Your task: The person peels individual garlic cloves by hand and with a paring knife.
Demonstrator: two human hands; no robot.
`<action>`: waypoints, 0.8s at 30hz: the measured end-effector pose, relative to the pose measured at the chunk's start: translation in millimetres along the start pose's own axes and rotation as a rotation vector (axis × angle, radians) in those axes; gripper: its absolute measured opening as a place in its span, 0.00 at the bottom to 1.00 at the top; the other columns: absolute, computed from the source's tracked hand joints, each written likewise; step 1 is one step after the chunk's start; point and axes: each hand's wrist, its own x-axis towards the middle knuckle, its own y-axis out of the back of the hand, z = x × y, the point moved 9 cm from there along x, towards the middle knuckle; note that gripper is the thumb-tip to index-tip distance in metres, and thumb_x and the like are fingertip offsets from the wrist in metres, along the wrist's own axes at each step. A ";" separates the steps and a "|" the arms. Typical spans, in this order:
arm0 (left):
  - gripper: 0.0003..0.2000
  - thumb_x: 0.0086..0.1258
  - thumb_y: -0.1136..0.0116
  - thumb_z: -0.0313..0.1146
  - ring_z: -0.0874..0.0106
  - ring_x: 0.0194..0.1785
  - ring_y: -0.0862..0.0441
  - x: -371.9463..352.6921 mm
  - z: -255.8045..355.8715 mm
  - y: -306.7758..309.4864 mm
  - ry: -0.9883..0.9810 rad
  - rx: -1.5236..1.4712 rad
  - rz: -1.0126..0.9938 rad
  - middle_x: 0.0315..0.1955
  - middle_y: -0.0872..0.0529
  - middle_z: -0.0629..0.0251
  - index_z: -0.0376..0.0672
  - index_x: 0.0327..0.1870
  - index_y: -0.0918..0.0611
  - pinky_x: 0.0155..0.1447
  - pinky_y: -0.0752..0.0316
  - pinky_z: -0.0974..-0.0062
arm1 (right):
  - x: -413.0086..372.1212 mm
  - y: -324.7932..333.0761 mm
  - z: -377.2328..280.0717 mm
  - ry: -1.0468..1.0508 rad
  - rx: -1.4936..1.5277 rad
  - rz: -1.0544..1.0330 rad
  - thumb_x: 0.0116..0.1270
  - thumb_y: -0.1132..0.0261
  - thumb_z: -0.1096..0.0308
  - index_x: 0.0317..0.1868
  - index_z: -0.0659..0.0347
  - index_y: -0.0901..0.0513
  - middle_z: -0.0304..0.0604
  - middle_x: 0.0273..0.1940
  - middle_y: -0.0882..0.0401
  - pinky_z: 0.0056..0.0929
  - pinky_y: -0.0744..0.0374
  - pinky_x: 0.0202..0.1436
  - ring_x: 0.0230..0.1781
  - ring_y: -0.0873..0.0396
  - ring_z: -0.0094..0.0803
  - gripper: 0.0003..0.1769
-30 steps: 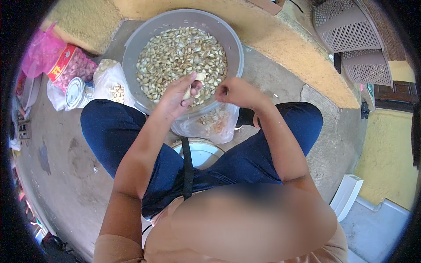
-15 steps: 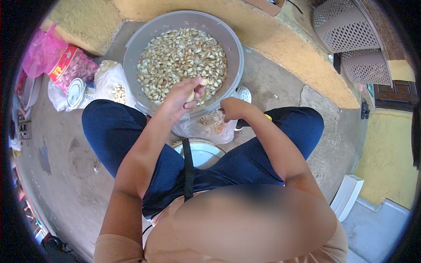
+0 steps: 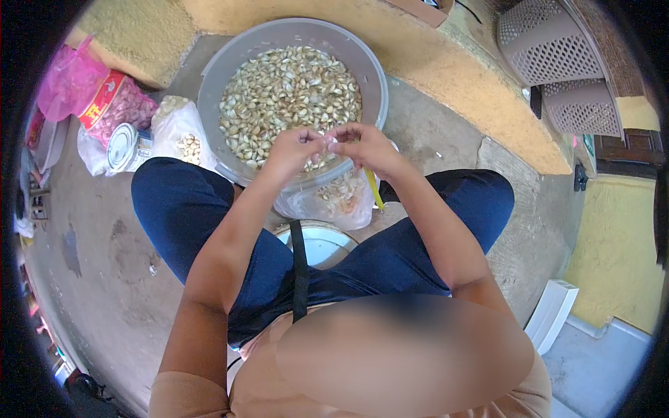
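Note:
Both hands meet over the near rim of a large grey tub filled with garlic cloves that appear to lie in water. My left hand is closed, its fingertips pinching a small pale garlic clove. My right hand touches the same clove with thumb and forefinger. From the right palm a slim yellow handle points down; its other end is hidden by the fingers. Below the tub's rim, a clear plastic bag holds papery peelings.
Left of the tub stand a white bag with peeled cloves, a tin can and a pink net sack. A lidded white bucket sits between my knees. A low yellow wall curves behind; grey perforated baskets are at upper right.
My right hand has risen from beside the tub's rim and moved left to meet the left hand at the clove. The yellow handle now hangs below it. The left hand has turned inward.

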 end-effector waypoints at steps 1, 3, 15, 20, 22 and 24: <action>0.09 0.61 0.47 0.37 0.87 0.20 0.33 -1.8 0.0 -0.9 0.046 -0.064 -0.012 0.19 0.26 0.73 0.40 0.31 0.22 0.15 0.48 0.89 | 0.5 2.0 0.3 -0.002 -0.018 0.022 0.53 0.36 0.67 0.40 0.63 0.23 0.33 0.25 0.29 0.14 0.39 0.16 0.15 0.38 0.15 0.14; 0.09 0.61 0.47 0.35 0.87 0.22 0.32 -6.3 3.2 -1.7 0.137 -0.192 -0.033 0.21 0.25 0.72 0.39 0.33 0.23 0.15 0.48 0.90 | 2.6 4.8 -1.6 0.023 0.060 0.022 0.53 0.35 0.66 0.40 0.62 0.21 0.33 0.23 0.29 0.16 0.38 0.16 0.15 0.38 0.16 0.14; 0.08 0.61 0.47 0.33 0.88 0.25 0.31 -5.2 -1.4 -0.7 0.158 -0.392 -0.047 0.25 0.24 0.73 0.41 0.37 0.24 0.17 0.49 0.92 | 4.1 6.9 -2.0 0.043 0.173 0.062 0.53 0.36 0.65 0.41 0.60 0.21 0.34 0.27 0.26 0.16 0.37 0.17 0.16 0.37 0.16 0.15; 0.07 0.60 0.47 0.34 0.88 0.24 0.33 -7.0 3.4 -3.5 0.140 -0.393 -0.040 0.24 0.25 0.74 0.42 0.35 0.24 0.18 0.49 0.92 | 4.2 6.9 -4.1 0.031 0.185 0.062 0.54 0.36 0.65 0.43 0.60 0.22 0.33 0.27 0.27 0.16 0.37 0.19 0.17 0.37 0.16 0.15; 0.07 0.60 0.47 0.34 0.88 0.23 0.33 -6.8 4.5 -5.2 0.134 -0.361 -0.057 0.24 0.26 0.75 0.42 0.34 0.24 0.18 0.49 0.91 | 3.8 6.7 -5.8 0.023 0.248 0.060 0.56 0.37 0.65 0.45 0.62 0.24 0.32 0.26 0.29 0.16 0.38 0.20 0.17 0.39 0.16 0.17; 0.06 0.61 0.48 0.34 0.88 0.23 0.34 -6.6 4.3 -6.3 0.138 -0.313 -0.067 0.23 0.26 0.75 0.43 0.33 0.25 0.18 0.49 0.91 | 6.1 8.3 -0.2 0.000 0.337 0.084 0.57 0.38 0.66 0.46 0.61 0.25 0.31 0.25 0.31 0.16 0.38 0.20 0.17 0.40 0.16 0.16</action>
